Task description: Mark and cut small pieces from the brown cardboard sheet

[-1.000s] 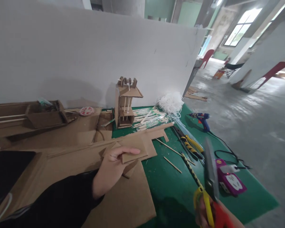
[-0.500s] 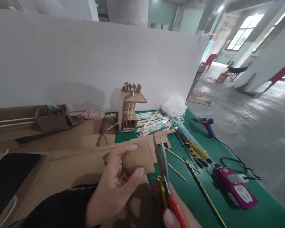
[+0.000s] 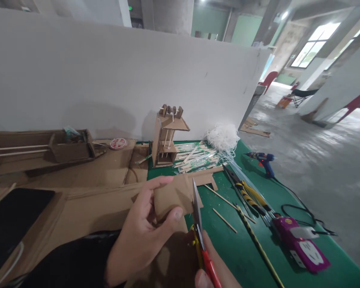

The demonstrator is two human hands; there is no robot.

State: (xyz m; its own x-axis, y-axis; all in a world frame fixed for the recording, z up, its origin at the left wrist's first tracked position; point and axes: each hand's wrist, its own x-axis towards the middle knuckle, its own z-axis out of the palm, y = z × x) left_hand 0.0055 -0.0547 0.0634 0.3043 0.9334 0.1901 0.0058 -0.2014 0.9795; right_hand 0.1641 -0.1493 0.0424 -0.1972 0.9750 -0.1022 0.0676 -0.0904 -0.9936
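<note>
My left hand (image 3: 147, 224) pinches a small brown piece of cardboard (image 3: 171, 196) between its thumb and fingers. In my right hand (image 3: 213, 264) is a pair of scissors (image 3: 198, 208) with red and yellow handles, its blades pointing up and away from me. The blades stand at the right edge of the cardboard piece, one in front of it; whether they bite into it I cannot tell. Beneath my hands lie larger cardboard sheets (image 3: 102, 204). Behind them stands a small cardboard tower (image 3: 165, 140) with thin sticks inside and a roller on top.
Pliers (image 3: 249, 196), a blue glue gun (image 3: 264, 160) and a purple power strip (image 3: 303, 244) lie on the green table (image 3: 333, 216) at right. Wrapped sticks (image 3: 195, 156) and white string (image 3: 223, 138) are behind. A black tablet-like slab (image 3: 18, 228) is at left. A white partition (image 3: 123, 72) bounds the back.
The scissors have moved left against the cardboard's right edge, and their blades have closed from a visible gap. The whole view has shifted slightly, while my left hand keeps its hold.
</note>
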